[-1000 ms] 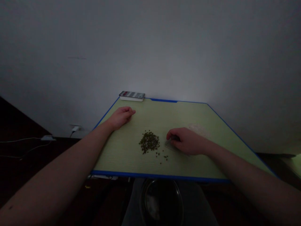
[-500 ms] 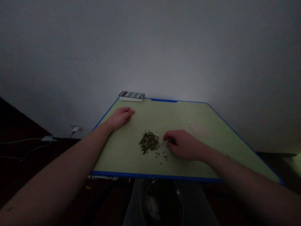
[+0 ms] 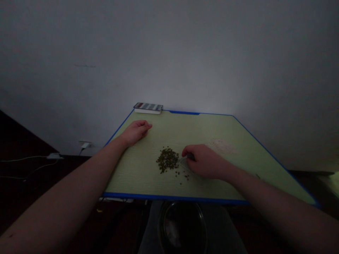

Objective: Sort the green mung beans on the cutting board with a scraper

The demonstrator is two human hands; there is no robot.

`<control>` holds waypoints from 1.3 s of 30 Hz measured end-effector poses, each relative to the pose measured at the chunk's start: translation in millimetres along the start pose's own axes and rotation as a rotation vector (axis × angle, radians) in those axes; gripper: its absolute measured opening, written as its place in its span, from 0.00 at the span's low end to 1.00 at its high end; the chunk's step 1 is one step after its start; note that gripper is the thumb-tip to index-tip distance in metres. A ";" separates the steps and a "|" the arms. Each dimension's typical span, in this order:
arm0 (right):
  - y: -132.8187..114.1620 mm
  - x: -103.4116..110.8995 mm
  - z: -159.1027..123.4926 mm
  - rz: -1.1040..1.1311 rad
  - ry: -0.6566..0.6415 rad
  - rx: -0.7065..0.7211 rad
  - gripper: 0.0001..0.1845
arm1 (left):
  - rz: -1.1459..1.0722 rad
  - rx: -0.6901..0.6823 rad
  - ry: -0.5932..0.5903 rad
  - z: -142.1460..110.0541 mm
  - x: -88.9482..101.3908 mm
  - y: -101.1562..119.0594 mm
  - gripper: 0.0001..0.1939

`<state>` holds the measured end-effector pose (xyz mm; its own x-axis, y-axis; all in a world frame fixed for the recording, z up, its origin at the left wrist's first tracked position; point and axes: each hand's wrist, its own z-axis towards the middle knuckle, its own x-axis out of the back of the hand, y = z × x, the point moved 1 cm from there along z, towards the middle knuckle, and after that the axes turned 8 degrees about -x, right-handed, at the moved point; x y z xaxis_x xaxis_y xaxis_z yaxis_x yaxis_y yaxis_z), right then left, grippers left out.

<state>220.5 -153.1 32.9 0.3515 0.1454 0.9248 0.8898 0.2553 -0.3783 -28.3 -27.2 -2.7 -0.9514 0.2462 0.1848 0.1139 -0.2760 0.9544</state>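
Observation:
My right hand [image 3: 202, 161] is closed on a pale, see-through flat piece [image 3: 182, 162] that looks like thin plastic; its exact kind is unclear in the dim light. The piece's edge touches the right side of a heap of small green-brown beans or grains [image 3: 166, 160]. Several stray grains [image 3: 182, 175] lie just below it. My left hand [image 3: 136, 132] rests on the table at the left, fingers curled in, with nothing visible in them.
A thin spread of pale grains [image 3: 222, 145] lies beyond my right wrist. The pale green table [image 3: 137, 176] has a blue rim. A phone [image 3: 148, 106] sits on a white box [image 3: 147, 111] at the back left. Below the front edge is a dark, shiny round bowl [image 3: 182, 225].
My right hand has moved slightly left and away from me, bringing the flat piece up against the grain heap. The left hand stays where it was.

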 end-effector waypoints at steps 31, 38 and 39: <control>22.7 4.2 8.2 -0.064 0.021 -0.100 0.12 | -0.030 0.012 -0.017 -1.0 -0.8 1.5 0.15; 5.2 1.9 2.6 -0.030 -0.002 -0.046 0.12 | 0.007 0.002 -0.006 -1.2 -0.4 0.7 0.15; 3.4 1.3 4.0 -0.033 0.002 -0.054 0.12 | 0.006 0.007 -0.010 -1.3 -0.3 0.7 0.16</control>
<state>222.9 -148.2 32.7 0.3220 0.1355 0.9370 0.9155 0.2077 -0.3446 -28.3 -28.7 -2.4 -0.9478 0.2541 0.1928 0.1216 -0.2710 0.9549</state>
